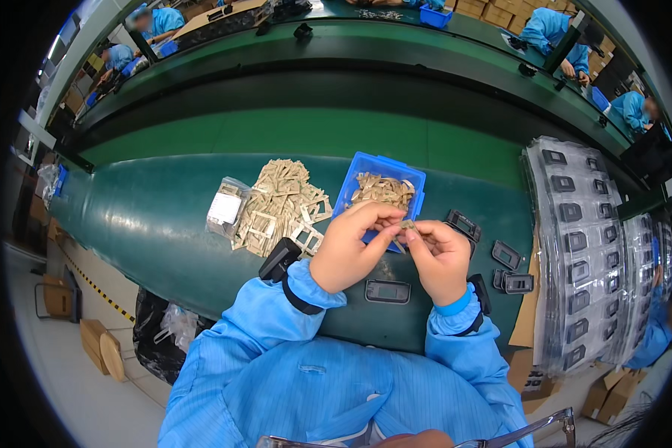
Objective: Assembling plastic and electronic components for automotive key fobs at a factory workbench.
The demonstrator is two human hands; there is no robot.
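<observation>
My left hand (pixel 349 252) and my right hand (pixel 442 261) meet in front of the blue bin (pixel 421 184). Between their fingertips they pinch a small beige frame piece (pixel 406 225), partly hidden by the fingers. Similar beige scraps (pixel 384 190) fill the bin behind my hands. To the left lies a heap of flat beige frames (pixel 280 196), beside a clear plastic bag (pixel 225 207) with a white label. A dark grey plastic housing (pixel 387 291) lies below and between my hands. More such housings (pixel 506 254) lie to the right, near my right hand.
Clear trays (pixel 575 239) holding rows of dark housings are stacked at the right edge of the green table (pixel 142 201). A black bag (pixel 157 336) and cardboard boxes (pixel 95 347) stand on the floor at left. People in blue work across the far bench.
</observation>
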